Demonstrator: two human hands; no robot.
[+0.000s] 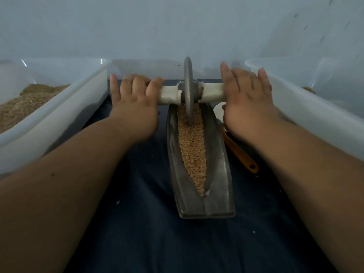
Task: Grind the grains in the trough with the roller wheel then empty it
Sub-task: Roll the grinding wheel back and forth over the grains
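A long boat-shaped metal trough point(218, 174) lies lengthwise on the dark cloth, its groove filled with pale grains point(194, 152). The grey roller wheel point(188, 91) stands upright in the grains at the trough's far end, on a white-wrapped axle. My left hand point(136, 101) curls its fingers over the left handle point(169, 95). My right hand point(246, 95) lies flat on the right handle point(213, 93) with straight fingers, palm pressing down.
A translucent plastic tub point(59, 115) holding ground brown meal stands at the left; another tub point(307, 107) stands at the right. An orange-handled tool point(240, 154) with a white head lies between the trough and the right tub. A pale wall rises close behind.
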